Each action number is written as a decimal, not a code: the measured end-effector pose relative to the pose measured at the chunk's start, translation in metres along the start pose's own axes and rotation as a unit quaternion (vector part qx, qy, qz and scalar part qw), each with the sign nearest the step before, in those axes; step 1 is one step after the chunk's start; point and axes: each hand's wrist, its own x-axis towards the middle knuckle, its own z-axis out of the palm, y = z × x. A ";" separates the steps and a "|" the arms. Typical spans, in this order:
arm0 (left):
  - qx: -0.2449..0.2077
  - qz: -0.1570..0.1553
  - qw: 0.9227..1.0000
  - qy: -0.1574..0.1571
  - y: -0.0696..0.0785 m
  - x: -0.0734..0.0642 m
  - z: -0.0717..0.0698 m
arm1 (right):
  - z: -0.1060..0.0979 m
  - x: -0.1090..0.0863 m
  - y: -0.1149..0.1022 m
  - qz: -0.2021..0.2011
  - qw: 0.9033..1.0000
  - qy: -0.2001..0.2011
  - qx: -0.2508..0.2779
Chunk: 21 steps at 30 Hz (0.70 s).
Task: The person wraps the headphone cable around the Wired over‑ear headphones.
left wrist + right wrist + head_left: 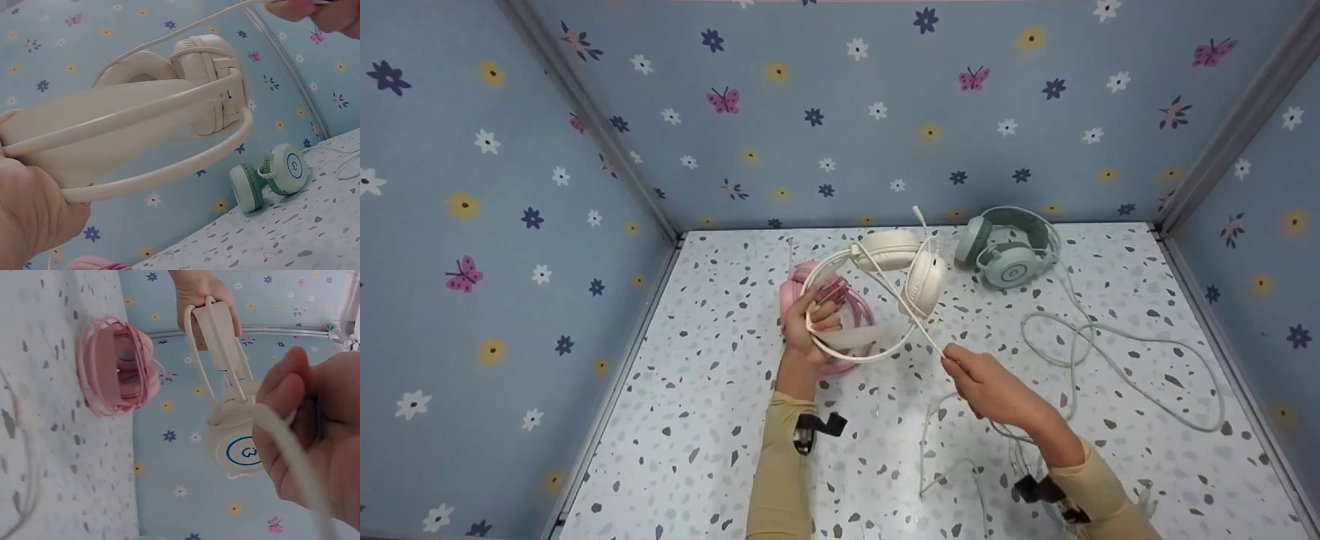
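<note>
My left hand (pixel 810 326) grips the headband of a pair of white headphones (pixel 926 283), raised above the table. In the left wrist view, the band's two thin bars and wide inner strap (pixel 107 115) run from the hand to the ear cups. The white cable (pixel 928 339) crosses the cups and stretches to my right hand (pixel 994 386), which pinches it between curled fingers and thumb. The right wrist view shows the cable (pixel 295 458) passing close to the camera. Behind the left hand, pink headphones (pixel 790 298) lie on the table, partly hidden.
Green headphones (pixel 1011 266) lie at the back right, their looped cable (pixel 1155 341) spreading over the right side. More pale cable (pixel 924 450) lies near the front. The speckled table (pixel 682 420) is bounded by flowered blue walls (pixel 840 112) at the back and sides.
</note>
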 end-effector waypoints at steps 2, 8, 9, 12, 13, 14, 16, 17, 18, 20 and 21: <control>-0.005 -0.004 1.000 -0.018 0.001 -0.002 -0.007 | 0.011 -0.006 0.011 0.007 1.000 0.013 0.014; -0.039 -0.058 0.989 -0.129 -0.004 -0.010 -0.024 | 0.030 -0.017 0.056 0.003 0.996 0.008 0.090; -0.047 -0.066 0.986 -0.145 -0.004 -0.012 -0.025 | 0.031 -0.017 0.063 -0.007 0.995 0.003 0.103; -0.067 -0.083 0.979 -0.174 -0.004 -0.015 -0.029 | 0.032 -0.016 0.076 -0.031 0.993 -0.002 0.116; -0.071 -0.087 0.978 -0.176 -0.004 -0.016 -0.030 | 0.032 -0.016 0.079 -0.034 0.992 -0.002 0.118; -0.074 -0.092 0.978 -0.174 -0.004 -0.016 -0.031 | 0.032 -0.017 0.081 -0.033 0.993 0.001 0.114; -0.075 -0.095 0.978 -0.167 -0.003 -0.015 -0.032 | 0.029 -0.016 0.083 -0.027 0.994 0.009 0.101; -0.074 -0.096 0.979 -0.166 -0.001 -0.014 -0.032 | 0.027 -0.014 0.083 -0.025 0.995 0.008 0.098; -0.075 -0.098 0.979 -0.165 -0.001 -0.013 -0.033 | 0.027 -0.014 0.084 -0.022 0.995 0.008 0.095; -0.079 -0.099 0.978 -0.164 0.000 -0.014 -0.034 | 0.026 -0.015 0.087 -0.017 0.996 0.004 0.086; -0.078 -0.096 0.979 -0.164 0.001 -0.014 -0.035 | 0.026 -0.015 0.088 -0.014 0.996 0.001 0.087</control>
